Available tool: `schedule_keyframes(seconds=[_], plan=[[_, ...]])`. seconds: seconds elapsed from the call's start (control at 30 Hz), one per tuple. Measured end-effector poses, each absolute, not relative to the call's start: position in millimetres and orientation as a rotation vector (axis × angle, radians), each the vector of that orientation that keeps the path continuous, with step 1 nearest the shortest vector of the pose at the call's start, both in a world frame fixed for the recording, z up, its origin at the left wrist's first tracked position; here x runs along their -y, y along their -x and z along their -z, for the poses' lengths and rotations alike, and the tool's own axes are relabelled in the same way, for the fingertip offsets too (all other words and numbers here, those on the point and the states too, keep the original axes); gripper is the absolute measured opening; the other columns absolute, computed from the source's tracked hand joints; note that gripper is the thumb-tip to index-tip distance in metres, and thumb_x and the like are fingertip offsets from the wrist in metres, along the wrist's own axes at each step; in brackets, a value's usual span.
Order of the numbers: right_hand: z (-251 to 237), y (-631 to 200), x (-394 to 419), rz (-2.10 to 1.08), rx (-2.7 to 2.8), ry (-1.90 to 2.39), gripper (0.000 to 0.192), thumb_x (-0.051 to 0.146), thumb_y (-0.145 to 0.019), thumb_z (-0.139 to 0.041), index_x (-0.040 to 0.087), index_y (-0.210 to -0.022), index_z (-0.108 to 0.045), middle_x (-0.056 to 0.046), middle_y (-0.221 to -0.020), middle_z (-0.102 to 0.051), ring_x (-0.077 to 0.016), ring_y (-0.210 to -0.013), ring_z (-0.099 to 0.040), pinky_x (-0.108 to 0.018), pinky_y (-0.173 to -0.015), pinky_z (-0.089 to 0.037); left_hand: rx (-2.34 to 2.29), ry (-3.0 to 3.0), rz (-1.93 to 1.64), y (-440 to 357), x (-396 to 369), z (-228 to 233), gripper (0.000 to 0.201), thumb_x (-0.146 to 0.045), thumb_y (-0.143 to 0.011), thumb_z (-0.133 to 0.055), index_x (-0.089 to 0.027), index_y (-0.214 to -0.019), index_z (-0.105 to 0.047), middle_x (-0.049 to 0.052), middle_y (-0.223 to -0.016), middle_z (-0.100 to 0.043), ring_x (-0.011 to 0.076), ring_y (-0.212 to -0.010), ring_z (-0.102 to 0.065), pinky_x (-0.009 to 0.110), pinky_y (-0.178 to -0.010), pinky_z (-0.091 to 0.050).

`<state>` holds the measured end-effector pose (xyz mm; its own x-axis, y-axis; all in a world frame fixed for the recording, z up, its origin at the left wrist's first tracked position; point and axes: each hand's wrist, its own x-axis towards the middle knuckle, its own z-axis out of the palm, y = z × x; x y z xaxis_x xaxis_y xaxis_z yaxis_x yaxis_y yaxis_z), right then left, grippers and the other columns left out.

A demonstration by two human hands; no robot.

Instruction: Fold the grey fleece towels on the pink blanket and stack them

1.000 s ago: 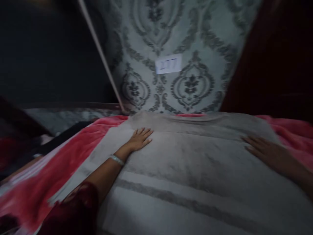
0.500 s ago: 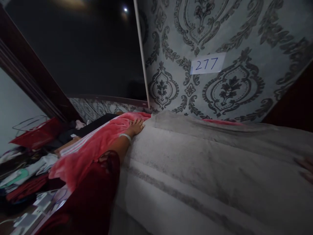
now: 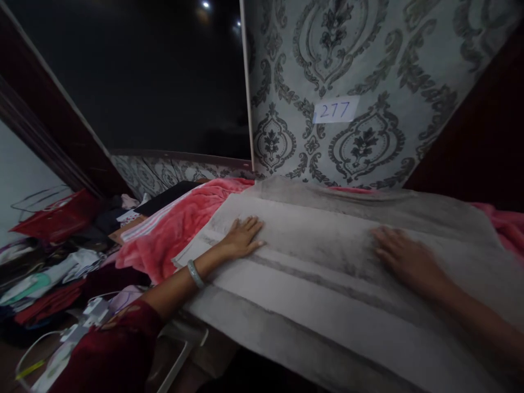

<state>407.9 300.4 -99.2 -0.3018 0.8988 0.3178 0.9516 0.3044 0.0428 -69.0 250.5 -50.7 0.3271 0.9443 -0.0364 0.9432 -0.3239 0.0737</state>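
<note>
A large grey cloth (image 3: 303, 262) with lighter and darker bands lies spread in front of me, its near edge hanging over. My left hand (image 3: 241, 237) rests flat on its left part, fingers stretched out, a pale green bangle (image 3: 195, 274) at the wrist. On the right part of the cloth lies my right hand (image 3: 399, 256), palm down with fingers extended and slightly blurred. Under the grey cloth, a pink plush blanket (image 3: 164, 234) shows at the left, and more of it appears at the far right.
A dark television screen (image 3: 164, 82) hangs on the patterned wall, beside a paper label (image 3: 336, 109) reading 277. At the left are a red bag (image 3: 57, 215), heaped clothes (image 3: 49, 284) and a white power strip (image 3: 82, 322). A white stool leg (image 3: 176, 363) stands below.
My left hand has moved from the cloth's far left edge toward me and rightward. My right hand has come in from the right edge onto the cloth. The cloth's near edge now shows.
</note>
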Motion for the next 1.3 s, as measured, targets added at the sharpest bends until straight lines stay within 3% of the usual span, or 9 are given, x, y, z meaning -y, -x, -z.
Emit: schedule_keyframes(seconds=[0.1, 0.23, 0.53, 0.77, 0.97, 1.17, 1.3], plan=[[98.9, -337.1, -258.7, 0.165, 2.592, 1.477, 0.061, 0.054, -0.100, -0.022, 0.034, -0.156, -0.037, -0.003, -0.163, -0.028, -0.0314, -0.150, -0.024, -0.061, -0.114, -0.031, -1.956, -2.482, -0.066, 71.6, -246.0, 59.8, 0.066, -0.054, -0.101, -0.036, -0.022, -0.159, -0.028, 0.014, -0.166, -0.022, 0.0312, -0.154, -0.018, 0.061, -0.121, -0.016], [101.9, -313.1, -242.4, 0.053, 2.661, 1.414, 0.058, 0.053, -0.103, -0.024, 0.037, -0.158, -0.029, 0.001, -0.164, -0.024, -0.0285, -0.151, -0.020, -0.058, -0.119, -0.025, -2.039, -2.538, -0.166, 73.6, -250.1, 71.9, 0.060, -0.050, -0.102, -0.036, -0.024, -0.156, -0.035, 0.012, -0.164, -0.029, 0.0313, -0.152, -0.023, 0.059, -0.120, -0.020], [94.5, -404.6, -259.2, 0.098, 2.327, 1.996, 0.057, 0.048, -0.104, -0.023, 0.029, -0.157, -0.035, -0.005, -0.164, -0.027, -0.0314, -0.148, -0.027, -0.061, -0.115, -0.028, -2.012, -2.564, -0.209, 71.0, -251.3, 73.8, 0.060, -0.050, -0.102, -0.031, -0.023, -0.155, -0.037, 0.011, -0.163, -0.032, 0.0303, -0.151, -0.026, 0.056, -0.120, -0.021], [90.7, -447.8, -223.3, 0.137, 1.964, 2.281, 0.063, 0.055, -0.104, -0.022, 0.022, -0.153, -0.044, -0.019, -0.159, -0.033, -0.0452, -0.142, -0.030, -0.074, -0.103, -0.030, -2.010, -2.538, -0.321, 67.3, -250.4, 74.3, 0.059, -0.048, -0.102, -0.031, -0.021, -0.153, -0.042, 0.012, -0.161, -0.036, 0.0299, -0.149, -0.028, 0.054, -0.119, -0.020], [105.5, -446.5, -193.7, 0.160, 2.267, 2.093, 0.061, 0.055, -0.102, -0.020, 0.033, -0.157, -0.032, -0.005, -0.163, -0.028, -0.0350, -0.148, -0.026, -0.065, -0.112, -0.031, -1.998, -2.563, -0.326, 65.2, -249.8, 74.2, 0.059, -0.048, -0.101, -0.028, -0.020, -0.151, -0.044, 0.013, -0.160, -0.037, 0.0303, -0.149, -0.029, 0.052, -0.118, -0.020], [102.7, -508.0, -185.7, 0.106, 1.966, 2.365, 0.066, 0.059, -0.101, -0.019, 0.028, -0.159, -0.031, -0.009, -0.165, -0.024, -0.0361, -0.148, -0.026, -0.066, -0.110, -0.034, -1.995, -2.528, -0.198, 68.6, -253.8, 68.0, 0.062, -0.048, -0.101, -0.023, -0.022, -0.155, -0.036, 0.012, -0.164, -0.030, 0.0295, -0.152, -0.022, 0.055, -0.118, -0.020], [90.5, -506.3, -182.1, 0.110, 1.816, 2.421, 0.068, 0.062, -0.100, -0.023, 0.025, -0.155, -0.038, -0.015, -0.162, -0.029, -0.0429, -0.147, -0.024, -0.075, -0.106, -0.029, -2.052, -2.423, -0.088, 56.0, -269.1, 55.1, 0.065, -0.050, -0.100, -0.020, -0.018, -0.154, -0.037, 0.016, -0.159, -0.037, 0.0315, -0.147, -0.034, 0.056, -0.116, -0.026]])
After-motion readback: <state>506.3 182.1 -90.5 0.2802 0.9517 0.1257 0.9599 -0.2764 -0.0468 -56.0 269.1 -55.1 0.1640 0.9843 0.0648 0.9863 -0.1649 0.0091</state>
